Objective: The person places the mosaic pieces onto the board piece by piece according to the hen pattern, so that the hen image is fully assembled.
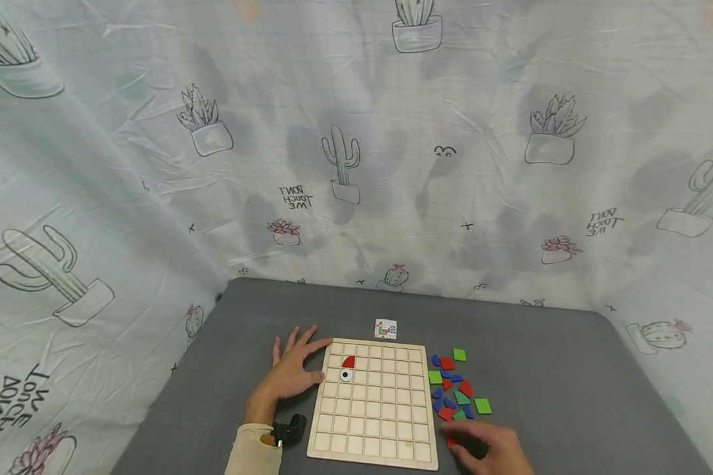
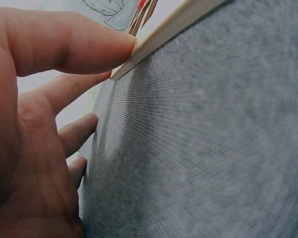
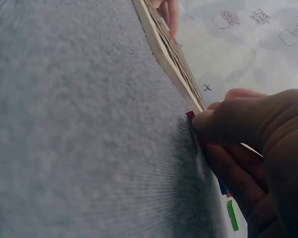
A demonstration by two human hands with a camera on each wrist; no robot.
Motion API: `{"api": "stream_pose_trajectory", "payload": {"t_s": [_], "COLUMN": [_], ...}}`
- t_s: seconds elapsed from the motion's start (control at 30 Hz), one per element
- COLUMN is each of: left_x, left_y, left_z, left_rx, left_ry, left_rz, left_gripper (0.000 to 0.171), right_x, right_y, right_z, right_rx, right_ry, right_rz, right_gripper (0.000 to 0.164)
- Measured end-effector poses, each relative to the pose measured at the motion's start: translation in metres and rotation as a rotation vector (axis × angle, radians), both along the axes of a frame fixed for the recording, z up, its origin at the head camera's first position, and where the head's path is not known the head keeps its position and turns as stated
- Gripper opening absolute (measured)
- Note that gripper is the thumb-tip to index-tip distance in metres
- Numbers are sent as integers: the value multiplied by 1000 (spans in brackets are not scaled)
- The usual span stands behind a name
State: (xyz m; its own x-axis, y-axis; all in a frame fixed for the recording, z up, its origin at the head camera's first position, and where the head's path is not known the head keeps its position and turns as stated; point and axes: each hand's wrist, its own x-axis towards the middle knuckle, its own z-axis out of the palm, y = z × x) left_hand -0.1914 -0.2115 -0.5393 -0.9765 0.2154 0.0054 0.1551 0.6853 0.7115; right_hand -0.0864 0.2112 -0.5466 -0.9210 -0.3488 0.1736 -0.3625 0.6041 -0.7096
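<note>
A wooden grid board [image 1: 368,399] lies on the table with a red quarter-circle piece [image 1: 349,361] and a round white piece with a black dot [image 1: 346,375] in its upper left cells. Against the board's left edge my left hand [image 1: 294,373] is spread, its thumb and index finger touching the rim; the left wrist view shows the thumb [image 2: 89,42] on that edge. By the lower right corner my right hand [image 1: 490,448] pinches a red piece [image 3: 190,115] close to the table, its shape mostly hidden by the fingers.
Several loose red, blue and green pieces [image 1: 462,398] lie right of the board. Beyond its top edge is a small card [image 1: 385,328] with a printed grid picture. A patterned curtain [image 1: 356,132] borders the grey table [image 1: 546,369].
</note>
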Motion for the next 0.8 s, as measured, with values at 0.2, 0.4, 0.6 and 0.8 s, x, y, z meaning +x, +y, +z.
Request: {"api": "stream_pose_trajectory", "payload": {"t_s": [0.2, 0.4, 0.6, 0.8], "left_x": [0, 0, 1, 2], "left_y": [1, 0, 0, 1], "left_z": [1, 1, 1, 2], "left_rx": [-1, 2, 5, 9], "left_ry": [-2, 1, -1, 3], "left_rz": [-1, 1, -1, 5], "left_gripper": [70, 70, 70, 70], "right_x": [2, 1, 3, -2], "right_y": [1, 1, -2, -12], "right_z": [1, 1, 4, 14], "right_rx": [25, 26, 14, 16], "right_ry": [-12, -13, 20, 60], "right_rz": [28, 50, 6, -68], "right_gripper": [32, 31, 27, 27]}}
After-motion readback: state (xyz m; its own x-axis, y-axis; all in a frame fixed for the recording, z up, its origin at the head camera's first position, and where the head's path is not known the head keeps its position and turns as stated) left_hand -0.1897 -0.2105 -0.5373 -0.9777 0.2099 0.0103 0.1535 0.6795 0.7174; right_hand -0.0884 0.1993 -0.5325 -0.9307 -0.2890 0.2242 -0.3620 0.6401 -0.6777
